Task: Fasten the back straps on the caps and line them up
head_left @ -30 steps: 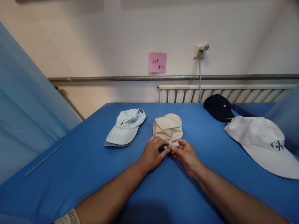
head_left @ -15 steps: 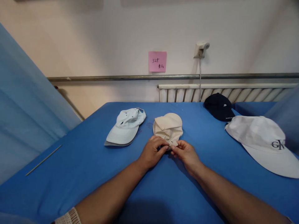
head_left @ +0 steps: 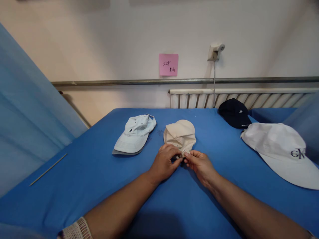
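The beige cap [head_left: 183, 127] lies mid-table, its strap [head_left: 184, 151] at six o'clock. The left hand [head_left: 164, 162] comes in from seven and the right hand [head_left: 201, 166] from five, the fingers of both grasping the strap. Around the beige cap on the blue-covered table [head_left: 99, 186], a pale blue cap [head_left: 133, 134] sits at nine, a navy cap [head_left: 233, 113] at two, a white cap [head_left: 276, 141] at three.
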The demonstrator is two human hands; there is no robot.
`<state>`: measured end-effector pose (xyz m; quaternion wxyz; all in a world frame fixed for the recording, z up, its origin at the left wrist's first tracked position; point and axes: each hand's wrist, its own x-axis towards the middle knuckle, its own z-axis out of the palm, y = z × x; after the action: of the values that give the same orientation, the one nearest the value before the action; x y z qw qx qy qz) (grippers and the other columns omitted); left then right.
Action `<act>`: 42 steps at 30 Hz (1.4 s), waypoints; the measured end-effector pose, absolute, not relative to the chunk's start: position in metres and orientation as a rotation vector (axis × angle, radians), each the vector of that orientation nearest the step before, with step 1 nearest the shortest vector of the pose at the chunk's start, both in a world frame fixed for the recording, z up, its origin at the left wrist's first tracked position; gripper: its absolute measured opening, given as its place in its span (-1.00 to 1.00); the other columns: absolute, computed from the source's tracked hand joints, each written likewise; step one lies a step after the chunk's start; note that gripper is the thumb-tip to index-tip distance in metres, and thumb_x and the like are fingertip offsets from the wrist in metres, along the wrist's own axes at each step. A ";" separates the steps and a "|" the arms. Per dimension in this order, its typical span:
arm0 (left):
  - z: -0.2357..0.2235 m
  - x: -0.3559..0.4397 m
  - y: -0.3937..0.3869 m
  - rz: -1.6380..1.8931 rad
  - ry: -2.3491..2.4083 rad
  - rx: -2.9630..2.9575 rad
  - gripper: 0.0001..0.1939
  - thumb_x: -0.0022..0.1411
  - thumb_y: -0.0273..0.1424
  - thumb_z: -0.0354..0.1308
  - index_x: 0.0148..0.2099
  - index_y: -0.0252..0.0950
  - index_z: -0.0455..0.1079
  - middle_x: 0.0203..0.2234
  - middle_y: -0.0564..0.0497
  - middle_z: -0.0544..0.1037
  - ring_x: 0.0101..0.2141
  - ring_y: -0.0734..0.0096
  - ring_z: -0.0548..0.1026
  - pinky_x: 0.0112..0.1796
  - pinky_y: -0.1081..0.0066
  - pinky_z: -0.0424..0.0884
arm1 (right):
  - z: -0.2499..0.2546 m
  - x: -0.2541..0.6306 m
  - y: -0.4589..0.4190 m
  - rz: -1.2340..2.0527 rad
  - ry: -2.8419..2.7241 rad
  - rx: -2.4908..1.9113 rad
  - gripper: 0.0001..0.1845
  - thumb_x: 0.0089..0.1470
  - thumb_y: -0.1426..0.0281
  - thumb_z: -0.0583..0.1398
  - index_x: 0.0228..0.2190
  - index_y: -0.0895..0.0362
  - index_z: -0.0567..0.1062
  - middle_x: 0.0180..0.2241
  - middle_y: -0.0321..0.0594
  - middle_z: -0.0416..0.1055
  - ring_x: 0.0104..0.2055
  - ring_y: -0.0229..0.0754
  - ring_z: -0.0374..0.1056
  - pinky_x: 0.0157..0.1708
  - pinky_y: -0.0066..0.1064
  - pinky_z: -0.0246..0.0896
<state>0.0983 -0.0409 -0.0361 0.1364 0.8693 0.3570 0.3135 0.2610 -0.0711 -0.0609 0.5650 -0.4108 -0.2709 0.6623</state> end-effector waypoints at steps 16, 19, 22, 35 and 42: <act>-0.038 0.101 -0.045 0.872 1.107 2.633 -0.86 0.25 -0.36 0.12 -0.16 -0.23 0.45 -0.25 -0.03 0.53 -0.16 0.26 0.38 -0.07 0.21 0.24 | -0.062 0.261 -0.070 1.529 -0.575 -0.987 -0.60 -0.31 0.21 0.46 -0.51 0.15 0.44 -0.54 -0.33 0.42 -0.53 -0.36 0.31 -0.55 -0.55 0.16; -0.036 0.102 -0.047 0.830 1.126 2.654 -0.85 0.26 -0.35 0.11 -0.16 -0.24 0.45 -0.27 -0.03 0.54 -0.16 0.25 0.38 -0.09 0.21 0.24 | -0.063 0.260 -0.070 1.513 -0.589 -1.003 -0.59 -0.32 0.20 0.46 -0.52 0.16 0.44 -0.55 -0.33 0.42 -0.52 -0.35 0.31 -0.53 -0.53 0.17; -0.035 0.102 -0.047 0.804 1.131 2.657 -0.85 0.25 -0.36 0.12 -0.15 -0.24 0.45 -0.27 -0.03 0.53 -0.16 0.25 0.38 -0.09 0.21 0.24 | -0.062 0.259 -0.070 1.498 -0.595 -1.029 -0.58 -0.33 0.19 0.46 -0.53 0.17 0.44 -0.56 -0.31 0.42 -0.51 -0.32 0.32 -0.52 -0.50 0.18; -0.039 0.101 -0.045 0.847 1.140 2.634 -0.85 0.19 -0.41 0.17 -0.15 -0.23 0.43 -0.26 -0.03 0.54 -0.14 0.24 0.40 -0.06 0.19 0.26 | -0.063 0.257 -0.067 1.401 -0.744 -0.959 -0.58 -0.44 0.28 0.48 -0.50 0.13 0.47 -0.48 -0.29 0.49 -0.40 -0.26 0.36 -0.29 -0.39 0.21; -0.037 0.100 -0.045 0.834 1.154 2.625 -0.87 0.19 -0.41 0.17 -0.18 -0.24 0.43 -0.27 -0.03 0.53 -0.15 0.23 0.39 -0.07 0.18 0.26 | -0.073 0.259 -0.061 1.314 -0.869 -1.026 -0.58 -0.41 0.20 0.46 -0.52 0.13 0.45 -0.53 -0.30 0.44 -0.47 -0.27 0.29 -0.39 -0.40 0.15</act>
<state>0.0998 -0.0449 -0.0370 0.0774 0.8764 0.3854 0.2783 0.2589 -0.0615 -0.0727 0.5897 -0.4409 -0.3734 0.5643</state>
